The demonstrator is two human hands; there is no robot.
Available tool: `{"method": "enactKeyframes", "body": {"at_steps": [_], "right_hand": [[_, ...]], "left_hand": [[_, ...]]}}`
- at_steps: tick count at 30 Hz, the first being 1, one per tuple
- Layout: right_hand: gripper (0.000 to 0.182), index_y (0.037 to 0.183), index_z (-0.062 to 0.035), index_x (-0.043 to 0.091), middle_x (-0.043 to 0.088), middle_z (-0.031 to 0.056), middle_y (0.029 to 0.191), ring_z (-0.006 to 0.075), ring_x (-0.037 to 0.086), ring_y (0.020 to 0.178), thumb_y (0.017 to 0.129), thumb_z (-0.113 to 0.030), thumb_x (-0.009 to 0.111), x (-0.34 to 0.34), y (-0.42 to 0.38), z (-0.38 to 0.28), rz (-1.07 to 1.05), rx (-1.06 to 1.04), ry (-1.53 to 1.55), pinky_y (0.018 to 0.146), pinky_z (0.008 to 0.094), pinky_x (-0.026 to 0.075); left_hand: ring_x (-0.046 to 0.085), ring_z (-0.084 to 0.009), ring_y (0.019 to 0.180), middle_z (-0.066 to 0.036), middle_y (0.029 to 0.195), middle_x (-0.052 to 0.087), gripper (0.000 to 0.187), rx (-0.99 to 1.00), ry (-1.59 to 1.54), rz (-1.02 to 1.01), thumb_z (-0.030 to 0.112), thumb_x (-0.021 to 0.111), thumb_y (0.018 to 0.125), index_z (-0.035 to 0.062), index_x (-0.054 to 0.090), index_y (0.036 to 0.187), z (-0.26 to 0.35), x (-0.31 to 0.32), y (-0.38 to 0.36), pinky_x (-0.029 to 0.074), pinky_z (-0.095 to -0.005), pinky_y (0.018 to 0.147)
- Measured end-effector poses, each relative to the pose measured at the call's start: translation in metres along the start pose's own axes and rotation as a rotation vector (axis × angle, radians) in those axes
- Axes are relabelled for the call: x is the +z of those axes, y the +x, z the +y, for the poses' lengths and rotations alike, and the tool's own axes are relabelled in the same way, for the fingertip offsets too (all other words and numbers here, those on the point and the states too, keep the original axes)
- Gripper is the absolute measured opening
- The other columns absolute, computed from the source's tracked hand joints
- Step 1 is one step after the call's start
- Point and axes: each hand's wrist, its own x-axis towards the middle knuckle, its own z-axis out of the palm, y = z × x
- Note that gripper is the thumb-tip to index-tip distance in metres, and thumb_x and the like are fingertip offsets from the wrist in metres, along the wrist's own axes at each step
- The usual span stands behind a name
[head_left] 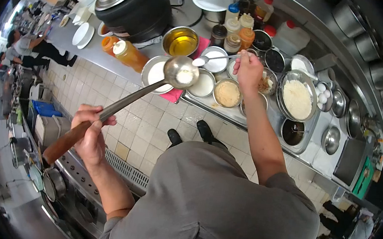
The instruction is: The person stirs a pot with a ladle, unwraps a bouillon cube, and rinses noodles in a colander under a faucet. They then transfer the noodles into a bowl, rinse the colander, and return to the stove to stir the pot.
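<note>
The ladle [173,71] is above the counter's [97,56] near edge, holding white powder [185,77]; the left hand [89,135] grasps its wooden handle. Just right, the right hand [248,71] pinches a small spoon [221,57] (white stuff in it too). On the far side sits a bowl of yellow liquid [181,42].

shiny metal ladle [181,72], smooth wooden handle [67,142], matt grey cloth shirt [220,205], glossy floor tiles [148,108]
</note>
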Motion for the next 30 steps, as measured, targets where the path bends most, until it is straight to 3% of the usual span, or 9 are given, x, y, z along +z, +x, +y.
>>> {"method": "enactKeyframes", "body": {"at_steps": [6,9,13,15,19,21,23,26,30], "right_hand": [[0.017,0.092,-0.0013,0.068,0.068,0.0173,0.080,0.0316,0.067,0.071,0.093,-0.016,0.062,0.021,0.004,0.004,0.240,-0.848,-0.670,0.065,0.0405,0.051],[0.019,0.092,-0.0014,0.068,0.067,0.0186,0.081,0.0342,0.065,0.073,0.094,-0.019,0.061,0.014,0.030,0.041,-0.014,-0.703,-0.929,0.069,0.0416,0.051],[0.030,0.115,-0.0018,0.065,0.069,0.0161,0.085,0.0267,0.065,0.077,0.092,-0.020,0.067,0.013,0.029,0.036,-0.184,-0.455,-0.876,0.074,0.0401,0.050],[0.039,0.125,-0.0001,0.060,0.070,0.0118,0.086,0.0176,0.064,0.077,0.091,-0.015,0.070,0.006,0.037,0.042,-0.058,-0.739,-0.782,0.070,0.0354,0.050],[0.035,0.125,0.0012,0.059,0.068,0.0070,0.090,0.0098,0.057,0.070,0.094,-0.012,0.068,0.023,-0.017,0.005,-0.064,-0.594,-0.720,0.063,0.0259,0.047],[0.031,0.123,0.0012,0.061,0.060,0.0018,0.080,0.0097,0.047,0.062,0.096,-0.012,0.064,0.027,-0.035,0.016,-0.254,-0.644,-0.713,0.058,0.0273,0.043],[0.028,0.121,0.0004,0.063,0.050,-0.0010,0.071,0.0098,0.037,0.059,0.098,-0.014,0.060,0.055,-0.017,0.065,-0.415,-1.000,-0.562,0.053,0.0284,0.036],[0.027,0.113,0.0005,0.068,0.068,0.0067,0.088,0.0125,0.058,0.073,0.098,-0.022,0.061,0.100,-0.106,0.056,-0.690,-0.637,-0.817,0.066,0.0284,0.048],[0.028,0.109,0.0018,0.068,0.068,0.0090,0.091,0.0161,0.060,0.079,0.099,-0.023,0.061,0.116,-0.139,0.106,-1.001,-0.759,-0.773,0.073,0.0301,0.049]], "left_hand": [[0.069,-0.0317,0.078,-0.019,0.105,0.054,0.013,-0.053,-0.109,0.064,0.000,0.051,0.084,-0.0053,0.056,0.095,-0.003,0.015,-0.006,0.062,-0.0425,0.075],[0.069,-0.0325,0.078,-0.019,0.105,0.054,0.013,-0.060,-0.117,0.156,0.001,0.051,0.084,-0.0051,0.056,0.095,0.005,0.003,-0.023,0.062,-0.0424,0.073],[0.069,-0.0330,0.076,-0.019,0.103,0.055,0.012,-0.068,-0.169,0.352,-0.005,0.052,0.083,-0.0043,0.056,0.094,0.025,-0.017,-0.069,0.063,-0.0418,0.070],[0.069,-0.0324,0.076,-0.019,0.104,0.055,0.010,-0.054,-0.137,0.474,-0.002,0.052,0.084,-0.0042,0.056,0.093,0.035,-0.031,-0.104,0.063,-0.0414,0.069],[0.069,-0.0301,0.077,-0.018,0.105,0.055,0.011,0.026,-0.105,0.734,0.003,0.050,0.088,-0.0046,0.055,0.093,0.057,-0.062,-0.189,0.063,-0.0407,0.070],[0.070,-0.0281,0.076,-0.017,0.099,0.059,0.011,0.061,-0.084,0.935,0.002,0.050,0.089,-0.0048,0.056,0.095,0.066,-0.076,-0.241,0.063,-0.0402,0.070],[0.070,-0.0260,0.075,-0.014,0.087,0.064,0.014,0.026,-0.065,1.144,0.003,0.054,0.090,-0.0034,0.059,0.101,0.071,-0.083,-0.289,0.060,-0.0361,0.070],[0.071,-0.0298,0.081,-0.019,0.106,0.064,0.014,0.028,-0.070,1.431,0.001,0.054,0.090,-0.0026,0.059,0.103,0.080,-0.074,-0.373,0.062,-0.0397,0.078],[0.070,-0.0332,0.087,-0.021,0.111,0.060,0.014,0.179,-0.041,1.680,0.000,0.051,0.091,-0.0020,0.055,0.105,0.097,-0.042,-0.478,0.061,-0.0419,0.079]]}}
